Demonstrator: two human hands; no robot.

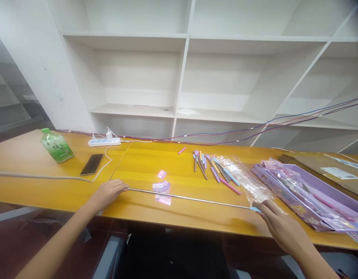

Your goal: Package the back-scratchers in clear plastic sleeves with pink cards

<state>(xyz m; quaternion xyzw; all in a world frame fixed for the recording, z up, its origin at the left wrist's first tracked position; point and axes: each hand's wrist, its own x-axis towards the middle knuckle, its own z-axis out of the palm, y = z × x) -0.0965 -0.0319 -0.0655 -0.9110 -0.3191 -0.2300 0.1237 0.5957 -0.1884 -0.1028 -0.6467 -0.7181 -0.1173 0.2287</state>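
Note:
A thin metal telescopic back scratcher (190, 198) is stretched out long between my two hands, above the table's front part. My left hand (111, 192) is closed around its left end. My right hand (276, 219) grips the light-blue end at the right; the fingers cover most of that end. Beneath the rod lie several small pink and purple cards (162, 188). Farther back, more back scratchers (212, 164) with coloured claw heads and handles lie in a loose pile, and a single pink tube (181, 150) rests apart from them.
Clear plastic bags (247, 178) lie right of the pile, beside a purple box (295, 190) with wrapped items and a cardboard box (336, 170). Leftward are a green bottle (55, 146), a phone (92, 164) and a power strip (104, 142). Cables run along the shelves (179, 73).

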